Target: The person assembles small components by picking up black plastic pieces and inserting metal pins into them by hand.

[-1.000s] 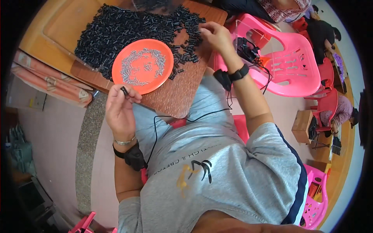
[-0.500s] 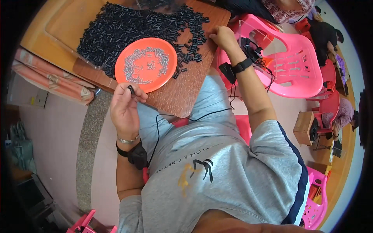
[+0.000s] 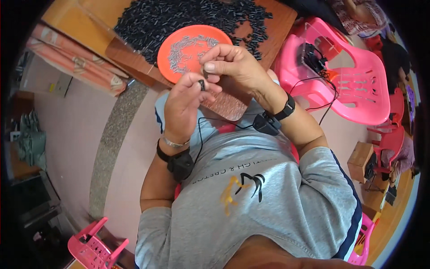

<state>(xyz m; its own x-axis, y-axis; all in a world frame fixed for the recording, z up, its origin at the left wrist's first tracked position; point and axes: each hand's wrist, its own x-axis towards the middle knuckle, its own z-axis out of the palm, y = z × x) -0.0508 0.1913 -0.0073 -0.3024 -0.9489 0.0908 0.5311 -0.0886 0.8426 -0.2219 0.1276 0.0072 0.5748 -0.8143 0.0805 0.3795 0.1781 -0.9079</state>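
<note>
My left hand [image 3: 181, 103] is closed, with a small black plastic piece [image 3: 201, 84] pinched between thumb and fingertips. Just to its right and slightly farther off, my right hand [image 3: 237, 67] is closed in a pinch. Something small and dark shows at its fingertips, too small to make out. The two sets of fingertips are close together above the near edge of a round orange plate [image 3: 165, 56]. Small silver screw-like pieces [image 3: 179, 49] lie in a rough ring on that plate. Behind it spreads a large heap of similar small black pieces [image 3: 165, 18].
The brown wooden table [image 3: 230, 105] has a corner pointing at my lap. A pink plastic chair [image 3: 358, 85] with black devices and cables stands at the right. A patterned cloth [image 3: 80, 62] hangs at the left. Other people sit at the far right. A black cable [image 3: 200, 134] crosses my lap.
My right hand has come from the table's right edge to beside my left hand, its fingers now pinched. The left hand still holds its black piece. The whole view has shifted slightly.
</note>
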